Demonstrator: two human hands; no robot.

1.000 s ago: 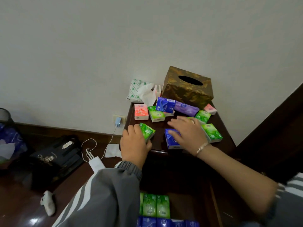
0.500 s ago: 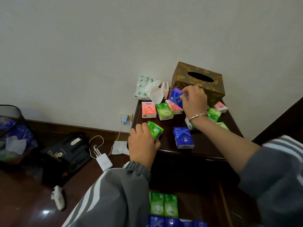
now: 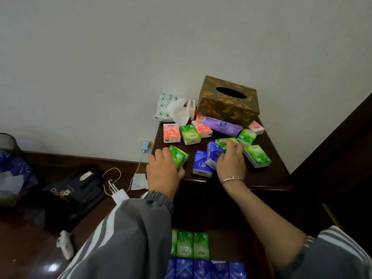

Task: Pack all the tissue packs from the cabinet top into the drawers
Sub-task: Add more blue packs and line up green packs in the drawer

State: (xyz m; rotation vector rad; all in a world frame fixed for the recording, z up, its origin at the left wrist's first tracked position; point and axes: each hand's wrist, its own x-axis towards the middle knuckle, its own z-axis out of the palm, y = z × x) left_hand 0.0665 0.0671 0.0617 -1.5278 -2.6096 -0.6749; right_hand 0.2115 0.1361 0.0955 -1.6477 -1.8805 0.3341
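Back from the tissue box (image 3: 228, 101) at 12 o'clock, the right grip (image 3: 231, 164) has come forward to about 5 o'clock on the cabinet top (image 3: 199, 147), its fingers curled round a tilted blue pack (image 3: 214, 155). A second blue pack (image 3: 201, 165) lies flat just beside it. The left grip (image 3: 165, 172) has stayed at 7 o'clock, clenched round a green pack (image 3: 178, 158).

From where I stand that makes two blue up there. Green comes to five: the held one and four others (image 3: 190, 134), one of them at the centre half hidden under the right fingers. Three pink packs (image 3: 171, 133) lie flat, two at 10 to 11 o'clock and one at 2 o'clock. A further pinkish one stands at the back and is hard to make out. One long purple pack (image 3: 222, 125) lies in front of the box, and one opened soft pack (image 3: 164, 106) overhangs the rear edge at 11 o'clock.

Below, the open drawer (image 3: 231, 244) holds three green packs (image 3: 185, 244), the leftmost partly behind the sleeve (image 3: 130, 238). Under them is a row of what looks like five blue packs (image 3: 201, 268), cut off by the bottom edge
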